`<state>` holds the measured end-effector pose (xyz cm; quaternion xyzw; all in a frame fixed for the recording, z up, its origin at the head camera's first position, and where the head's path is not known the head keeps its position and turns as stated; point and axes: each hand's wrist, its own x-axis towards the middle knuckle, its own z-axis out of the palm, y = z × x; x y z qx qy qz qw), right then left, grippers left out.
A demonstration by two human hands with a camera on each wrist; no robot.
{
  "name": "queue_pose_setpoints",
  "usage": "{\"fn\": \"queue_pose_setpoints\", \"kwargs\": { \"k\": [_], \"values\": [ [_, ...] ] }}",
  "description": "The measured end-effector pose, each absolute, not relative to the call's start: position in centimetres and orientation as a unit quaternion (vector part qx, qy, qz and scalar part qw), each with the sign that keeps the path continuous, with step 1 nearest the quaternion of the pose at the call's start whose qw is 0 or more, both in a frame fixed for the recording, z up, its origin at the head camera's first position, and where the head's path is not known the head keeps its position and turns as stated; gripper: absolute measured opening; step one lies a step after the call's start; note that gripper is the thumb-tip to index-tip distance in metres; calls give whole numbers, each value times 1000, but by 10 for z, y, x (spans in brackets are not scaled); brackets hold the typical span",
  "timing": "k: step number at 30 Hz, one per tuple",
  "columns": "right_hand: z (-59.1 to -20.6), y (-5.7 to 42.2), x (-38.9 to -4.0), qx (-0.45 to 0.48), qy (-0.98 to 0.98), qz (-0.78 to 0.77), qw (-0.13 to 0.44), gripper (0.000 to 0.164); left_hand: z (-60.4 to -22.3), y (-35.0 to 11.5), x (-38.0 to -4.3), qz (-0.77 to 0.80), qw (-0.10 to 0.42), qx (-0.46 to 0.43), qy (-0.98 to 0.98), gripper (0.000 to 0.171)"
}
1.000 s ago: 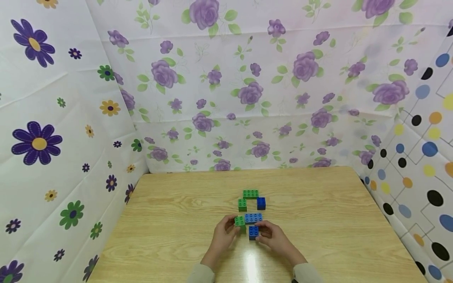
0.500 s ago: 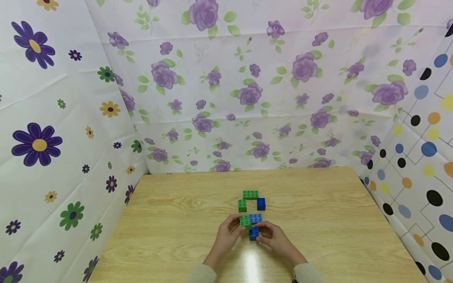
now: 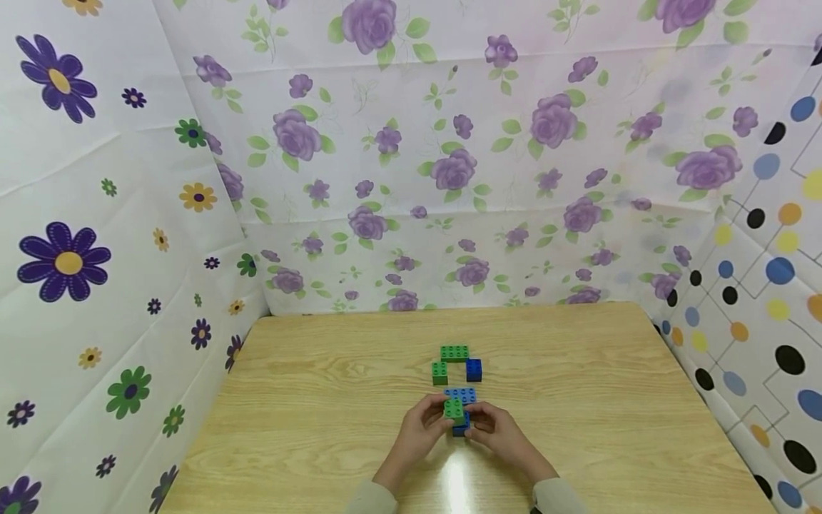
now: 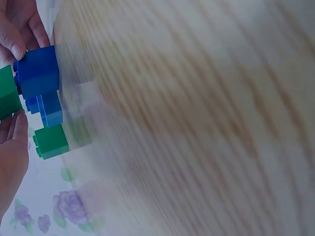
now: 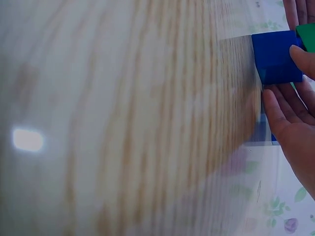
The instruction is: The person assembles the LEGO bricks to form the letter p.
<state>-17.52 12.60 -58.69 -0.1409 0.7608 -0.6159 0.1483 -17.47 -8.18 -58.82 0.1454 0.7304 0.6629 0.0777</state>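
Observation:
My left hand [image 3: 416,431] pinches a square green toy brick [image 3: 453,409] between thumb and fingers. That brick stands over a dark blue brick [image 3: 459,430], partly covering it in the head view. My right hand [image 3: 499,431] grips the dark blue brick from the right, its thumb on one side in the right wrist view. In the left wrist view the held green brick [image 4: 7,93] is at the stud side of the dark blue brick [image 4: 39,71]; whether they are pressed fully together I cannot tell. A long lighter blue brick [image 3: 464,394] lies just behind both hands.
Farther back on the wooden table [image 3: 308,400] lie a long green brick [image 3: 454,353], a small green brick [image 3: 439,373] and another dark blue brick [image 3: 474,370]. A flowered cloth [image 3: 417,178] hangs behind the table, with patterned cloths at both sides.
My left hand has moved right with the green brick, from beside the long blue brick to over the dark blue brick. The right hand has stayed in place on its brick.

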Motion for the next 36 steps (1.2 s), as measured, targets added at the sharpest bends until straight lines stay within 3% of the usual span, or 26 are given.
{"fn": "queue_pose_setpoints", "kwargs": {
  "k": [7, 36],
  "values": [
    [-612, 127, -183, -138, 764, -614, 144, 45, -587, -82, -173, 657, 75, 161, 733, 39],
    [-616, 128, -184, -146, 766, -611, 136, 44, -589, -81, -178, 587, 57, 203, 781, 36]
  ]
}}
